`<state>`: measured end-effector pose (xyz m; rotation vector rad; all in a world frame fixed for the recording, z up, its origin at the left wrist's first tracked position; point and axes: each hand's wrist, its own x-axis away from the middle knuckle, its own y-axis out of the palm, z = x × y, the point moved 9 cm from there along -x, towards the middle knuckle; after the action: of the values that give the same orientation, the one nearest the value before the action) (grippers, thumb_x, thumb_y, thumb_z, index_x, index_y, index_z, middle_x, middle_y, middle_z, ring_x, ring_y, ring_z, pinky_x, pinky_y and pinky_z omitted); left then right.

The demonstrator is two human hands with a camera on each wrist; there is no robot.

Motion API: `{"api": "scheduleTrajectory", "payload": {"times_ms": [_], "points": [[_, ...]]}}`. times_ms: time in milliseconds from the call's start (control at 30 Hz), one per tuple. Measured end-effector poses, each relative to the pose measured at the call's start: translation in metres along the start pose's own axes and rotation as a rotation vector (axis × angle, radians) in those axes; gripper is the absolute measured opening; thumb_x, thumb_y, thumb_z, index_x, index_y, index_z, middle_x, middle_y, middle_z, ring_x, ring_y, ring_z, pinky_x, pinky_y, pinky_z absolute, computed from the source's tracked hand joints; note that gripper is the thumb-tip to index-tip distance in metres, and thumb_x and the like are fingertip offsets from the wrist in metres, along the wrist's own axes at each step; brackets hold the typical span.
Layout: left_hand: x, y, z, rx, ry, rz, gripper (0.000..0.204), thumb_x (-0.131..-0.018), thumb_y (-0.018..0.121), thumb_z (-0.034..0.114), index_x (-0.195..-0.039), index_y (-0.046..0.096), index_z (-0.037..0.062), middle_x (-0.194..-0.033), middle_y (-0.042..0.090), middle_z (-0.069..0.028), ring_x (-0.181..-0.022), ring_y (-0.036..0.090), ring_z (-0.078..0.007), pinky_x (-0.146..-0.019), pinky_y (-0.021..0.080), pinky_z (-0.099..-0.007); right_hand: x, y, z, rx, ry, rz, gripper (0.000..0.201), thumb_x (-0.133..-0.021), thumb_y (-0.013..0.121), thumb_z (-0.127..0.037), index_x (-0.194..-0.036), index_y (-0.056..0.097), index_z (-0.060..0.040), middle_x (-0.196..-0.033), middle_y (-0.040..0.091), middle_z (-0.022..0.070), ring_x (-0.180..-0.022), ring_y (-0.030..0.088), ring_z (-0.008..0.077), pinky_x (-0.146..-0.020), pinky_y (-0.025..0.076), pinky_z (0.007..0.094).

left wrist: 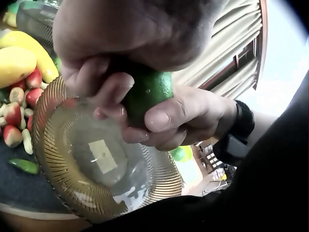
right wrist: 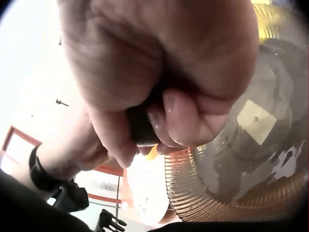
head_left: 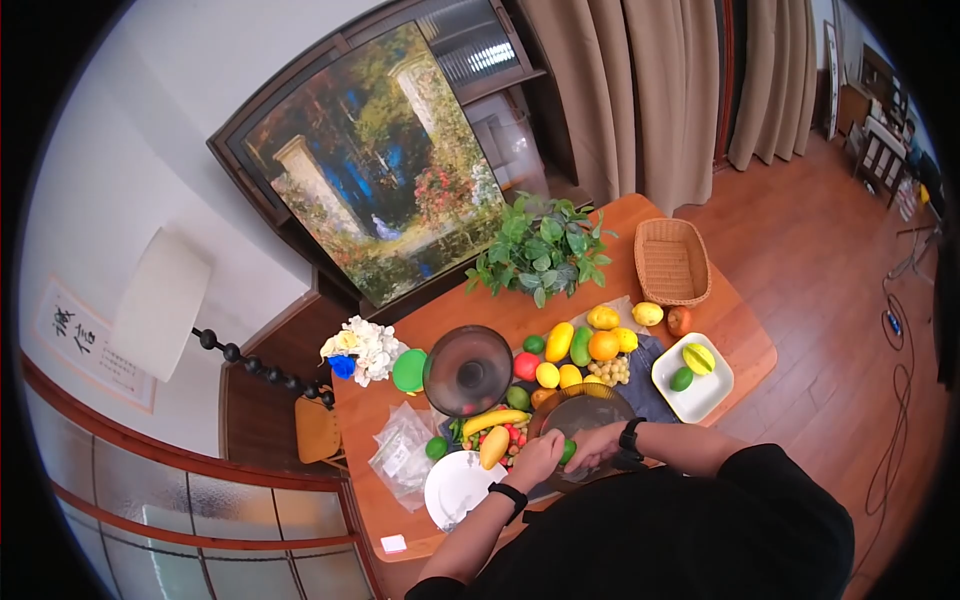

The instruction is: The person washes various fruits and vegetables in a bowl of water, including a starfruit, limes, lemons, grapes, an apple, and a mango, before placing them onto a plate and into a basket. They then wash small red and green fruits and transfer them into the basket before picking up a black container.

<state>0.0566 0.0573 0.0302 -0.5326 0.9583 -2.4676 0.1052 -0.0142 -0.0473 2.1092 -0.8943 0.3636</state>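
Note:
Over a ribbed amber glass bowl (left wrist: 63, 159), both hands hold a wet, shiny green lime (left wrist: 149, 92). My left hand (head_left: 538, 456) curls its fingers round one end, covering much of it. From the other side my right hand (head_left: 598, 445) pinches it between thumb and fingers, as the left wrist view shows. The bowl has clear water inside and a pale square label (right wrist: 256, 121) at its bottom. In the right wrist view only a dark bit of the lime shows between the fingers.
Left of the bowl are a white plate (head_left: 455, 485), a banana (head_left: 495, 420), a mango (head_left: 493, 447) and plastic bags (head_left: 400, 455). Behind it lie grapes (head_left: 608, 372) and an orange (head_left: 603, 345). A white tray (head_left: 700, 408) with two fruits and a wicker basket (head_left: 672, 262) stand right.

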Motion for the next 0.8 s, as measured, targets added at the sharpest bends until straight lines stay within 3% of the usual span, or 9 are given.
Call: {"api": "scheduleTrajectory", "payload": {"times_ms": [133, 200, 233, 300, 400, 533, 600, 700, 800], "points": [[-0.002, 0.004, -0.015, 0.082, -0.013, 0.089, 0.033, -0.101, 0.039, 0.028, -0.097, 0.057, -0.0002, -0.089, 0.063, -0.0298, -0.090, 0.061, -0.0483, -0.079, 0.047, -0.0543, 0.004, -0.009, -0.014, 0.319, -0.035, 0.272, 0.032, -0.084, 0.077, -0.023, -0.066, 0.054, -0.0128, -0.058, 0.048, -0.0044, -0.047, 0.042, 0.0067, -0.043, 0.028, 0.0240], [-0.011, 0.014, -0.053, 0.110, 0.094, 0.353, 0.035, -0.099, 0.041, 0.035, -0.094, 0.056, 0.0042, -0.076, 0.064, -0.0251, -0.064, 0.063, -0.0405, -0.056, 0.047, -0.0490, 0.008, -0.017, -0.021, 0.527, -0.079, 0.467, 0.031, -0.081, 0.078, -0.021, -0.065, 0.054, -0.0107, -0.060, 0.056, 0.0004, -0.048, 0.051, 0.0116, -0.043, 0.035, 0.0273], [-0.012, 0.009, -0.051, 0.109, 0.095, 0.352, 0.035, -0.099, 0.041, 0.035, -0.094, 0.056, 0.0042, -0.076, 0.064, -0.0251, -0.064, 0.063, -0.0405, -0.056, 0.047, -0.0490, 0.012, -0.017, -0.039, 0.773, -0.325, 0.608, 0.025, -0.079, 0.077, -0.019, -0.072, 0.056, -0.0072, -0.065, 0.061, 0.0076, -0.055, 0.059, 0.0212, -0.049, 0.042, 0.0347], [0.007, 0.075, -0.105, 0.907, -0.835, -0.262, 0.041, -0.097, 0.040, 0.046, -0.089, 0.057, 0.0090, -0.066, 0.060, -0.0145, -0.041, 0.051, -0.0229, -0.036, 0.035, -0.0354, 0.024, -0.007, -0.059, 1.020, -0.581, 0.744, 0.021, -0.076, 0.075, -0.017, -0.079, 0.058, -0.0036, -0.069, 0.067, 0.0148, -0.062, 0.066, 0.0308, -0.054, 0.050, 0.0421], [0.023, 0.083, -0.082, 1.180, -0.966, -0.374, 0.049, -0.095, 0.038, 0.055, -0.084, 0.056, 0.0105, -0.061, 0.053, -0.0057, -0.036, 0.034, -0.0091, -0.033, 0.021, -0.0243, 0.039, 0.000, -0.070, 1.315, -0.312, 0.917, 0.021, -0.077, 0.068, -0.015, -0.091, 0.059, -0.0019, -0.076, 0.067, 0.0204, -0.076, 0.069, 0.0377, -0.066, 0.053, 0.0481], [0.022, 0.081, -0.121, 0.811, -0.952, -0.149, 0.054, -0.097, 0.035, 0.054, -0.091, 0.057, 0.0056, -0.062, 0.056, -0.0095, -0.037, 0.046, -0.0142, -0.032, 0.031, -0.0290, 0.036, -0.008, -0.060, 1.406, -0.313, 0.836, 0.021, -0.084, 0.060, -0.013, -0.101, 0.057, -0.0014, -0.081, 0.068, 0.0210, -0.080, 0.069, 0.0362, -0.070, 0.055, 0.0464], [-0.010, 0.081, -0.182, 0.061, -0.478, 0.044, 0.056, -0.100, 0.034, 0.055, -0.111, 0.055, 0.0049, -0.059, 0.054, -0.0079, -0.043, 0.054, -0.0161, -0.036, 0.040, -0.0292, 0.034, -0.022, -0.048, 1.396, -0.279, 0.793, 0.021, -0.084, 0.059, -0.010, -0.101, 0.057, -0.0003, -0.083, 0.067, 0.0230, -0.084, 0.069, 0.0366, -0.074, 0.055, 0.0462], [0.014, 0.069, -0.143, 0.372, -0.726, -0.099, 0.053, -0.101, 0.037, 0.050, -0.117, 0.055, 0.0027, -0.066, 0.059, -0.0108, -0.052, 0.063, -0.0197, -0.042, 0.050, -0.0312, 0.040, -0.074, -0.027, 1.316, -0.284, 1.224, 0.018, -0.087, 0.055, -0.012, -0.098, 0.061, 0.0016, -0.087, 0.068, 0.0236, -0.086, 0.069, 0.0397, -0.076, 0.055, 0.0472], [0.009, 0.076, -0.124, 0.500, -0.666, -0.108, 0.050, -0.101, 0.041, 0.047, -0.116, 0.056, 0.0015, -0.074, 0.061, -0.0117, -0.054, 0.064, -0.0193, -0.043, 0.051, -0.0313, 0.011, -0.139, 0.019, 0.942, -0.016, 1.158, 0.023, -0.088, 0.051, -0.014, -0.098, 0.065, 0.0018, -0.091, 0.069, 0.0236, -0.084, 0.068, 0.0385, -0.074, 0.055, 0.0476]]}}
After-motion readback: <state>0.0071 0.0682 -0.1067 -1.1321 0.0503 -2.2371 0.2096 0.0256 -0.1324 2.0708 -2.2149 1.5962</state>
